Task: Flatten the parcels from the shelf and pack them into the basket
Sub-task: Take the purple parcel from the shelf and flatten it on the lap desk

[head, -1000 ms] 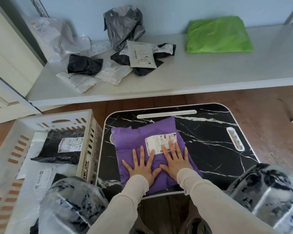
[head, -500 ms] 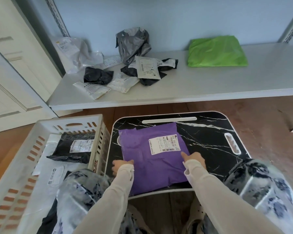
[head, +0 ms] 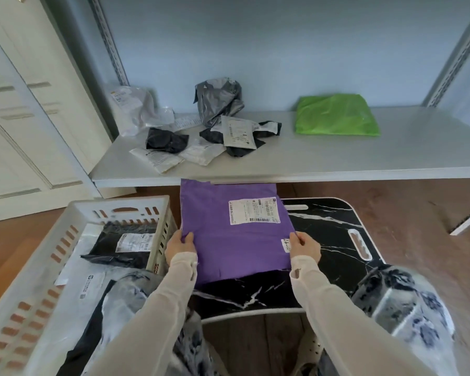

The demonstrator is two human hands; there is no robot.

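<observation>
Held a purple parcel [head: 228, 248] up over the black marbled tray [head: 331, 229], flat and nearly smooth, with only faint creases. Bore a white shipping label [head: 253, 211] with a barcode on its upper right part, and a small handwritten sticker [head: 286, 245] at its right edge. Overlapped, at its far edge, the front lip of the white shelf [head: 337, 156] in this view, just right of the white basket [head: 120, 207]. Pinched the parcel's left edge with the left hand [head: 178, 246], thumb on top, fingers out of sight beneath. Pinched the right edge likewise with the right hand [head: 305, 246], thumb beside the sticker. Stretched both forearms, in pale sleeves, forward and roughly parallel. Found in the basket a black parcel [head: 114, 248] with a white label, and on the shelf a green parcel [head: 337, 115].
</observation>
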